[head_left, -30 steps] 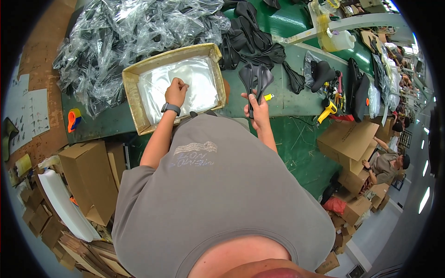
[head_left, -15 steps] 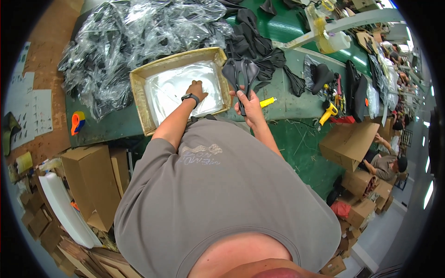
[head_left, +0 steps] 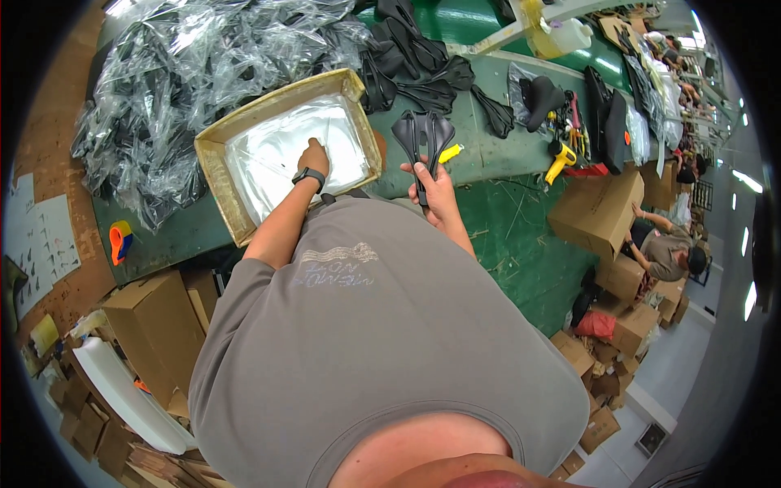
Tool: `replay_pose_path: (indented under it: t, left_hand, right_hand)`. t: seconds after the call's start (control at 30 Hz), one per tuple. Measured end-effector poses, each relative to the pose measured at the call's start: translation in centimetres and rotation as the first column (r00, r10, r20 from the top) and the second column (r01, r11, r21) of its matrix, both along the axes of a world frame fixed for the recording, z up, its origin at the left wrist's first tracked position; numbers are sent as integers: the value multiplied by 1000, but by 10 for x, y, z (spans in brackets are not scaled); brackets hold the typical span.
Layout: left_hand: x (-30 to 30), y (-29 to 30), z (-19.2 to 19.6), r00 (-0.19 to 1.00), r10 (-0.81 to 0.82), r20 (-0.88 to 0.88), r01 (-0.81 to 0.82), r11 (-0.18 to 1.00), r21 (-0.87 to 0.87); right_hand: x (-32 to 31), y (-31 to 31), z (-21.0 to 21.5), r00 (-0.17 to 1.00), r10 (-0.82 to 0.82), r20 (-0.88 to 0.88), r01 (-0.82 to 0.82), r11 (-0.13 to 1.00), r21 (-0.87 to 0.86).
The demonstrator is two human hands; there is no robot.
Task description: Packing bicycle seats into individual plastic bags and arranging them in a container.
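A black bicycle saddle (head_left: 409,130) with a long central slot is held upright by its narrow end. My right hand (head_left: 437,192) is closed around that end, just above the table's front edge. To the left, my left hand (head_left: 312,159), with a dark watch on the wrist, reaches into a worn shallow cardboard box (head_left: 213,167). Its fingers are drawn together on a stack of clear plastic bags (head_left: 268,154). Whether they pinch any film is too fine to see.
Plastic-wrapped saddles (head_left: 203,73) are heaped behind the box. Bare black saddles (head_left: 407,49) lie beyond my right hand. A yellow cutter (head_left: 450,153), a yellow heat gun (head_left: 560,160) and a tape dispenser (head_left: 119,241) sit on the green table. A co-worker (head_left: 671,252) handles a carton (head_left: 598,211) at right.
My left hand's spread fingers have drawn together on the bags. The saddle stays in my right hand, now apart from the box's edge. The whole view has shifted slightly.
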State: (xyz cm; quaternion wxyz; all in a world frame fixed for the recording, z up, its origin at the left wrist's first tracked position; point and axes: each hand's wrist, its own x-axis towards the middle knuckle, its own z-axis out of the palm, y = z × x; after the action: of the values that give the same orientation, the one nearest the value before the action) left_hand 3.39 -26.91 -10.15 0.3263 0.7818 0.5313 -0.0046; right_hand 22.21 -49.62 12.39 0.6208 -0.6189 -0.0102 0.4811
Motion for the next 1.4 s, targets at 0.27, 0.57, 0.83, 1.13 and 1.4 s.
replay_pose_path:
  t: [0.27, 0.57, 0.83, 1.13, 1.4]
  left_hand:
    - [-47, 2, 79, 676, 609, 415, -202, 695, -690]
    - [-56, -13, 153, 578, 546, 607, -125, 794, -596]
    - [-41, -27, 216, 643, 430, 634, 106, 770, -630]
    - [-68, 17, 224, -48, 955, 292, 493, 277, -825]
    - [18, 4, 288, 342, 89, 935, 69, 990, -120]
  right_hand:
    - [-3, 64, 9, 975, 224, -7, -221, 967, 125]
    - [-30, 116, 11, 833, 496, -247, -424, 857, 292]
    - [-34, 94, 16, 790, 381, -480, -323, 925, 201]
    - [9, 38, 48, 840, 359, -407, -25, 774, 632]
    - [19, 50, 76, 421, 599, 681, -659, 718, -224]
